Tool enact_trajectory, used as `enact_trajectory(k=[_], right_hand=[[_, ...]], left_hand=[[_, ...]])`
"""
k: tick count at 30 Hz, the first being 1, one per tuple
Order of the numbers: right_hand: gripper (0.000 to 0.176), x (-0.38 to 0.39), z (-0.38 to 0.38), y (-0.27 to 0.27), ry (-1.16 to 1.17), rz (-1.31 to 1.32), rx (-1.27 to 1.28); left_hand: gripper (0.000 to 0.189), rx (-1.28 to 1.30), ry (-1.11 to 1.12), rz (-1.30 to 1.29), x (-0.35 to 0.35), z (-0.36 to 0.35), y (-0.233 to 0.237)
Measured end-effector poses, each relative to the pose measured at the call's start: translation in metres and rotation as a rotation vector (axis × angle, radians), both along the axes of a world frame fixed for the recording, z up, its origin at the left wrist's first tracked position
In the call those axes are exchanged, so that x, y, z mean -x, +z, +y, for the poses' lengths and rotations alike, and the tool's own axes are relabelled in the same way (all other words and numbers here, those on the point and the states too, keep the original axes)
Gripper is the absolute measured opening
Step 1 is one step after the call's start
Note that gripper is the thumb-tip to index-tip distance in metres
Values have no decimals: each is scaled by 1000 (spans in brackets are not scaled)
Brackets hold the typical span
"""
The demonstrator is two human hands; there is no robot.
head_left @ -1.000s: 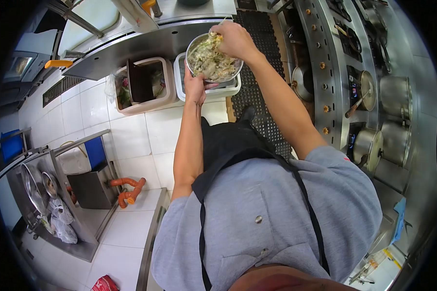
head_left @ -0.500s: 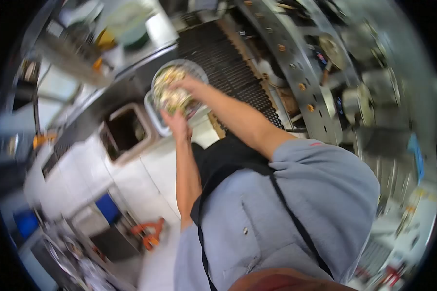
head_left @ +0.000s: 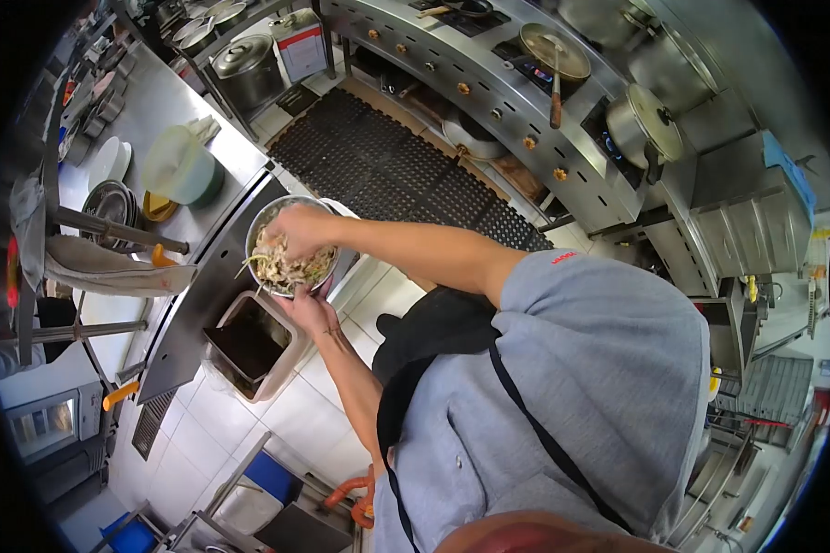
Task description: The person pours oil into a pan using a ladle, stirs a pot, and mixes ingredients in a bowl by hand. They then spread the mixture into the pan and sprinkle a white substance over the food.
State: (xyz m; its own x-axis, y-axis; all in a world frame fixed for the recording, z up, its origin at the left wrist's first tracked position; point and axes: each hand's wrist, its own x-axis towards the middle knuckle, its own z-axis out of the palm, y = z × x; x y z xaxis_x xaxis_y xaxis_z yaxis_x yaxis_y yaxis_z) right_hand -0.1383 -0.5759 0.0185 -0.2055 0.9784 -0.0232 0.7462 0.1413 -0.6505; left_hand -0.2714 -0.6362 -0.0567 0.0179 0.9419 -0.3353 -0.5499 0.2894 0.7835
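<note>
A round metal bowl (head_left: 252,241) is full of a loose mix of pale shredded food (head_left: 284,267) with some green strands. My left hand (head_left: 310,311) grips the bowl at its near side, thumb by the rim and the fingers mostly hidden beneath. Over the far part of the bowl, my right hand (head_left: 302,229) reaches down into the food. Its fingertips are blurred and partly buried, so their grip does not show. Behind the bowl, a pale rim (head_left: 339,208) of another container peeks out.
Just below the bowl stands a bin (head_left: 290,355) with a dark inside. A steel counter (head_left: 240,152) at left carries a translucent tub (head_left: 177,166) and plates. A black perforated mat (head_left: 378,161) covers the floor before the stove (head_left: 489,92), where lidded pans sit.
The view has swung and sharpened. In it, the bowl and both hands sit lower and further left. My right hand now reaches deeper into the food; my left hand still supports the bowl.
</note>
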Motion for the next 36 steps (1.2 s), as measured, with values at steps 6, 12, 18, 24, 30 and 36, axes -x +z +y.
enact_trajectory(k=[6,12,18,24,30,36], right_hand=[[52,1,3,-66,-265,1352,508],[38,-19,0,-65,-330,1332,668],[52,7,18,-48,-87,-15,45],[62,-15,6,-14,-103,13,140],[47,3,-4,-89,-289,1529,734],[46,-15,28,-84,-174,781,472]], left_hand=[[83,-123,30,109,-18,-20,-5],[85,60,-71,51,-15,-27,8],[82,30,-121,-3,-5,-3,-9],[78,-9,-27,20,0,-4,-2],[69,68,-19,60,-17,-27,4],[65,82,24,76,7,-14,-6]])
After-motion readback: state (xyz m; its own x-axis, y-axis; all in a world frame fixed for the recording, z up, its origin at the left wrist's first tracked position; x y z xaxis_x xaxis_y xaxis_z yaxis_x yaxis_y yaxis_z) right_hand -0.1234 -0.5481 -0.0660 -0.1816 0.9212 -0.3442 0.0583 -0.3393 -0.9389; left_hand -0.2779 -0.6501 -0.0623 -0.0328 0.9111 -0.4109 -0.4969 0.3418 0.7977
